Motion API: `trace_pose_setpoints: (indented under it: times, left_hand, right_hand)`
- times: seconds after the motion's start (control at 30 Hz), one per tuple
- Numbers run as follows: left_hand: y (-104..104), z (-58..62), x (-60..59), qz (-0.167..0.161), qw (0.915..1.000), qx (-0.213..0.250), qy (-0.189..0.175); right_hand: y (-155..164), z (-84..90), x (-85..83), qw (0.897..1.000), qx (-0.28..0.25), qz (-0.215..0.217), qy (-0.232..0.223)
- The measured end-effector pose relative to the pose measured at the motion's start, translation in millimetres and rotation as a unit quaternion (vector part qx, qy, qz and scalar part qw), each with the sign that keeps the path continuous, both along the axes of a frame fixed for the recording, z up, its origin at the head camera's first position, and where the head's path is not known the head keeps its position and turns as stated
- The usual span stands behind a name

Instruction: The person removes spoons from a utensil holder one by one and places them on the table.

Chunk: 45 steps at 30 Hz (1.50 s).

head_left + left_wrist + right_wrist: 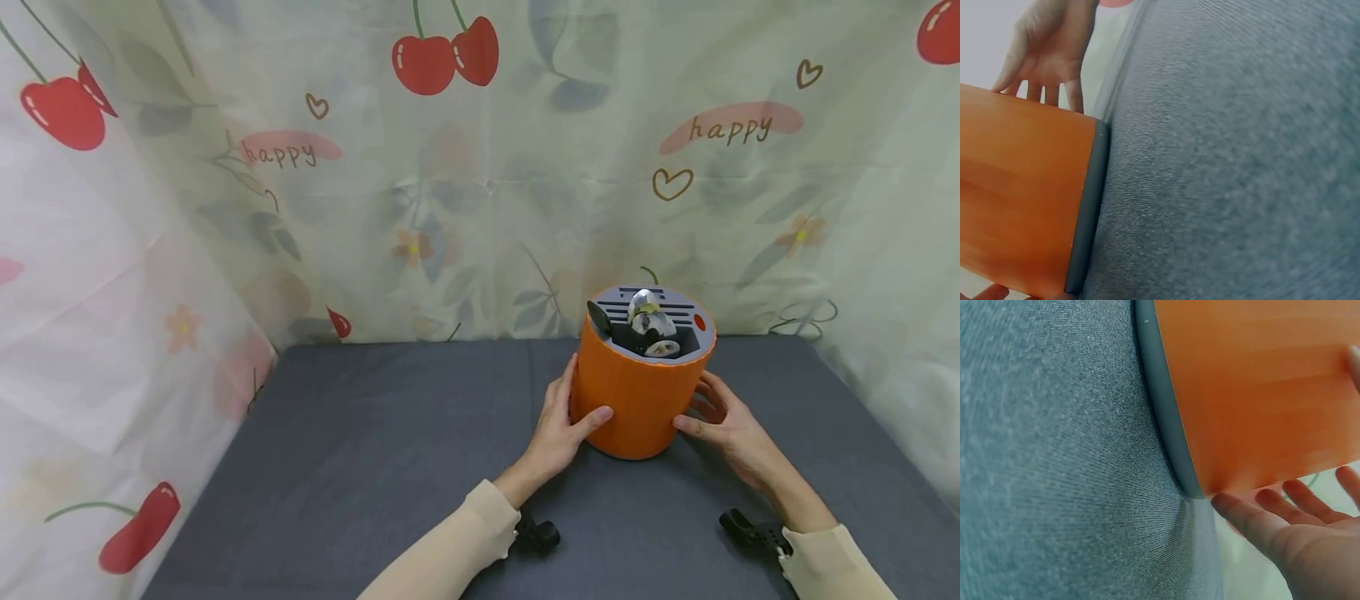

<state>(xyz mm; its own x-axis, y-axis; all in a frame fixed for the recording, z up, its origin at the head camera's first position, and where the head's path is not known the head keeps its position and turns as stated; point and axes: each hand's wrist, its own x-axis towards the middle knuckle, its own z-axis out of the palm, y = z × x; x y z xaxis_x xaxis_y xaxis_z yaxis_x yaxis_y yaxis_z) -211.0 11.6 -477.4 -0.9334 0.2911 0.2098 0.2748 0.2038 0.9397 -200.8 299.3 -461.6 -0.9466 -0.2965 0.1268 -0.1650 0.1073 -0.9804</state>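
Grey cloth-covered table (375,467); orange container (637,400) standing on it.

Container (637,400) on the table (375,450), between left hand (558,429) and right hand (731,429); utensils (648,325) inside.

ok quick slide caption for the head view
Both hands, left hand and right hand, cup an upright orange container on a grey table.
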Motion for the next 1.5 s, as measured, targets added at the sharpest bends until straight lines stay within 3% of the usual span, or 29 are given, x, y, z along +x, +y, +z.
trace_pose_setpoints:
  times: [0.23, 0.47, 0.63, 1.03, 1.3, 1.5]
  left_hand:
    - [-2.5, 0.0, -0.9, -0.011, 0.9999, -0.003, -0.004]
    - [-4.0, -0.2, -1.2, -0.014, 0.9999, 0.002, 0.002]
    - [-6.6, -0.4, -2.5, -0.014, 0.9997, 0.018, 0.013]
    - [-11.9, 5.8, -3.0, 0.002, 0.9994, 0.03, 0.015]
    - [-14.1, 9.7, -2.4, 0.005, 0.9987, 0.045, 0.024]
    - [-16.4, 11.5, -2.7, 0.002, 0.9987, 0.044, 0.025]
  right_hand:
    - [-5.4, 5.9, 5.0, 0.998, -0.034, -0.037, 0.047]
    - [-15.4, 17.9, 7.8, 0.984, -0.108, -0.06, 0.125]
    - [-21.0, 26.8, 10.2, 0.977, -0.131, -0.074, 0.149]
    - [-26.7, 42.0, 15.9, 0.974, -0.119, -0.085, 0.173]
    - [-33.7, 46.3, 19.6, 0.967, -0.052, -0.12, 0.218]
    - [-40.0, 49.2, 17.8, 0.965, -0.024, -0.135, 0.225]
